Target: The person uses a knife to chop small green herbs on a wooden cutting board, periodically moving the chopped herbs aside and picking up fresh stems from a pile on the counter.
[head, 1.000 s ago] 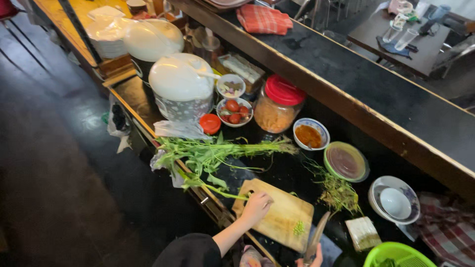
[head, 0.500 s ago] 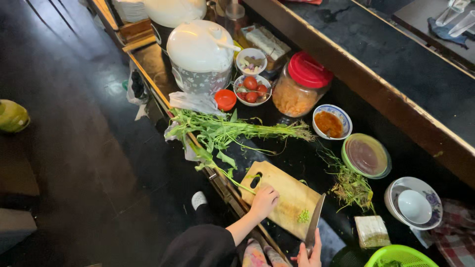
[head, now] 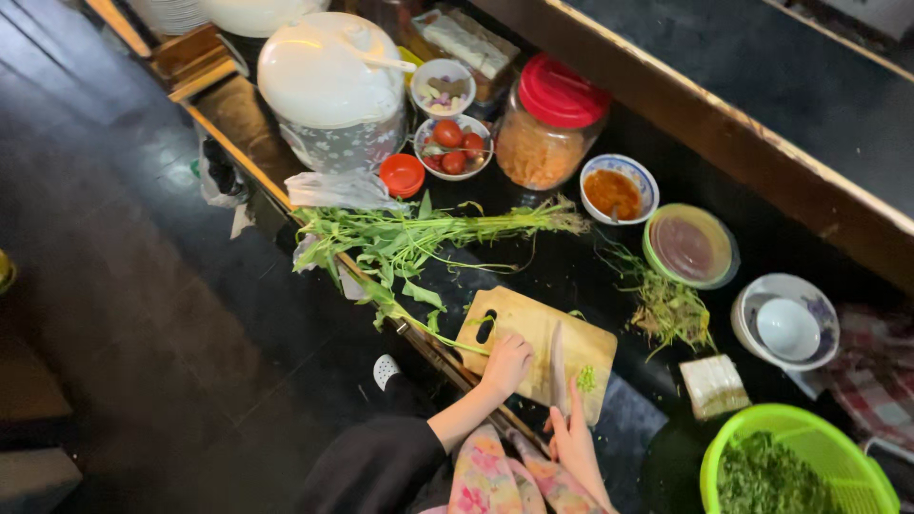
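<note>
On dark counter (head: 533, 276) above dark floor, left hand (head: 505, 364) flat on cutting board (head: 519, 328), right hand (head: 574, 440) fingers grasping knife (head: 558, 354)

Matt wooden cutting board (head: 533, 352), glossy metal knife (head: 558, 366)

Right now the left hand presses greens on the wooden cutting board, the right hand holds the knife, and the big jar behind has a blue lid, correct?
Not quite: in the head view the jar has a red lid, not blue. The left hand does rest on the wooden cutting board, and the right hand holds the knife.
</note>
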